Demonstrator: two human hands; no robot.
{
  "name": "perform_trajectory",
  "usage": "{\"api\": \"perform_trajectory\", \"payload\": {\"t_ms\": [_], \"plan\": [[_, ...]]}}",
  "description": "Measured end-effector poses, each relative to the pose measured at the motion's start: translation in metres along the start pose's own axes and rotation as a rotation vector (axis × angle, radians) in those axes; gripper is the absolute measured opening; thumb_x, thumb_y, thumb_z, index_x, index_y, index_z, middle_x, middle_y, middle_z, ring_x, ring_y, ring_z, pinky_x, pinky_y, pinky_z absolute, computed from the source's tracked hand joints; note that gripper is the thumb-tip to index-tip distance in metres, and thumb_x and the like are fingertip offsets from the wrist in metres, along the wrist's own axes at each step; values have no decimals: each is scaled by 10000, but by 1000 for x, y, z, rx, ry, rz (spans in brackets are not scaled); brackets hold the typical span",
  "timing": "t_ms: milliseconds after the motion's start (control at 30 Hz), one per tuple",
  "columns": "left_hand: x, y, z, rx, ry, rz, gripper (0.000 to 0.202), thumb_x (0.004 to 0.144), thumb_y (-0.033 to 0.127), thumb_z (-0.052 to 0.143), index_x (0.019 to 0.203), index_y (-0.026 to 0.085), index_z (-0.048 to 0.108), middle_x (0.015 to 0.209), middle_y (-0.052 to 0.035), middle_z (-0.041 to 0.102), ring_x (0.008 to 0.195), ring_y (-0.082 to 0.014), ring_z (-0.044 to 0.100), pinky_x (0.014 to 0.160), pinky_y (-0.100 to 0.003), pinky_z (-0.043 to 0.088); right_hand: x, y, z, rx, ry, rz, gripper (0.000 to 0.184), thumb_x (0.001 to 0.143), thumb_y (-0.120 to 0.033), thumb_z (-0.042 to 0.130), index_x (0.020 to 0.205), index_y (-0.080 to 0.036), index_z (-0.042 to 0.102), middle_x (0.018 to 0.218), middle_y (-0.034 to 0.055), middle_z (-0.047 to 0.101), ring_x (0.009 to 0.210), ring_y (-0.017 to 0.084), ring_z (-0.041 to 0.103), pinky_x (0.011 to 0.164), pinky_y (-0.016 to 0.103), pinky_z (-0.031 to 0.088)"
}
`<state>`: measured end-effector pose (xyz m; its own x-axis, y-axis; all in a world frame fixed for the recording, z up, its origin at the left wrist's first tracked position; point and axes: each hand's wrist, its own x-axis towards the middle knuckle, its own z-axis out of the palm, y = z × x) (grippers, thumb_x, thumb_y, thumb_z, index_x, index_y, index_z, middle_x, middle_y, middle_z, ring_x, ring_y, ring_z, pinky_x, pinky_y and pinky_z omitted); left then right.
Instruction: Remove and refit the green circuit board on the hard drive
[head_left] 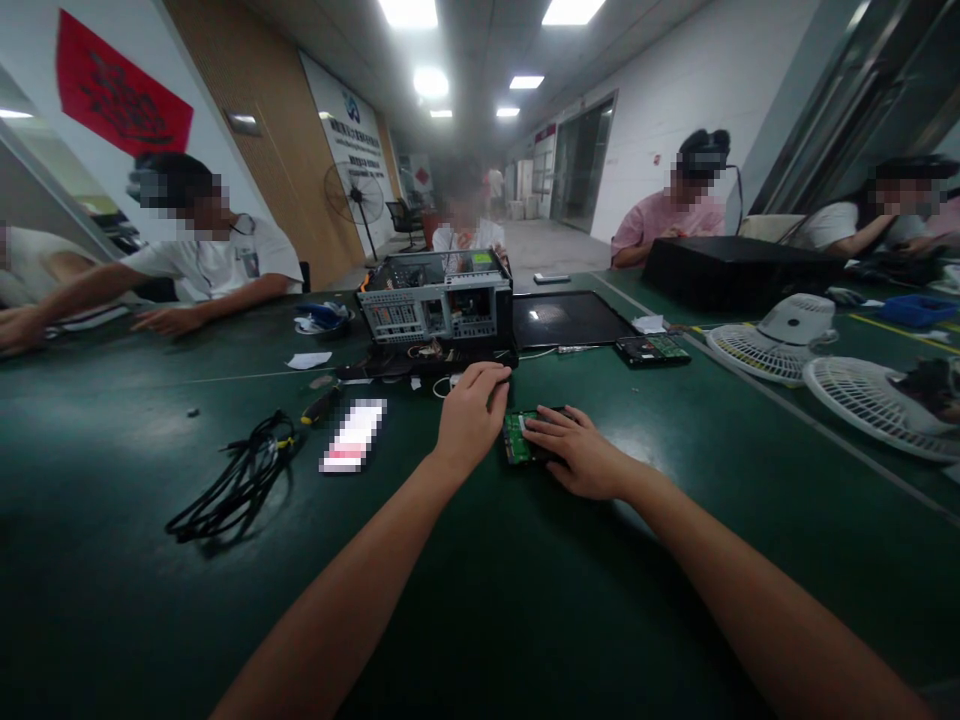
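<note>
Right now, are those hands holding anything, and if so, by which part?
The right hand lies over the right part of the green circuit board, but a grip cannot be confirmed; whether the left hand holds anything cannot be told.

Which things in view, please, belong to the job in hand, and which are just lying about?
Job, it seems:
Drive, under the right hand
Open PC case, perhaps, beyond the hands

Lying about, apparently:
Coiled cable
White fans, at right
Paper, left of the case
</note>
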<state>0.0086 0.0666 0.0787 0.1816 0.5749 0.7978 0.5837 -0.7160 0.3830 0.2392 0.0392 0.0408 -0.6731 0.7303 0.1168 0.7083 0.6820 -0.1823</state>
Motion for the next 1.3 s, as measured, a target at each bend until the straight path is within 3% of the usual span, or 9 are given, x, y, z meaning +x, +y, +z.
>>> {"api": "perform_trajectory", "payload": {"t_ms": [167,333,667,1033,1300], "plan": [[-1,-2,2,-34,17,-31,149,923,158,660,1061,200,622,1104,-67,661,1034,-214,657,895,-381,582,1,-1,0,23,-1,-2,692,862,-273,604,1537,-264,454,1627,76,377,1548,328,208,1224,624,107],[-2,-2,3,-68,25,-83,213,875,228,757,1001,199,587,1060,-55,644,990,-205,644,837,-356,583,1,1,1,28,0,1,680,870,-279,603,1534,-272,458,1629,70,373,1546,336,210,1219,634,123],[1,0,-1,-9,2,-50,116,937,166,644,1034,208,596,1087,-70,625,1045,-230,623,893,-396,559,1,-1,0,37,-7,18,675,868,-285,603,1529,-280,467,1626,72,380,1541,347,221,1210,645,139],[0,2,-2,18,-25,-15,219,968,105,557,1141,213,635,1111,-70,614,1039,-211,619,930,-385,541,1,-3,-1,39,-3,23,670,869,-277,604,1525,-285,472,1623,67,388,1542,349,216,1213,644,139],[1,3,-2,-2,-22,-39,144,944,184,650,1083,206,619,1102,-64,642,1015,-213,640,893,-373,554,1,-1,2,25,13,15,656,875,-278,595,1520,-276,478,1615,70,403,1538,353,225,1206,649,153]]}}
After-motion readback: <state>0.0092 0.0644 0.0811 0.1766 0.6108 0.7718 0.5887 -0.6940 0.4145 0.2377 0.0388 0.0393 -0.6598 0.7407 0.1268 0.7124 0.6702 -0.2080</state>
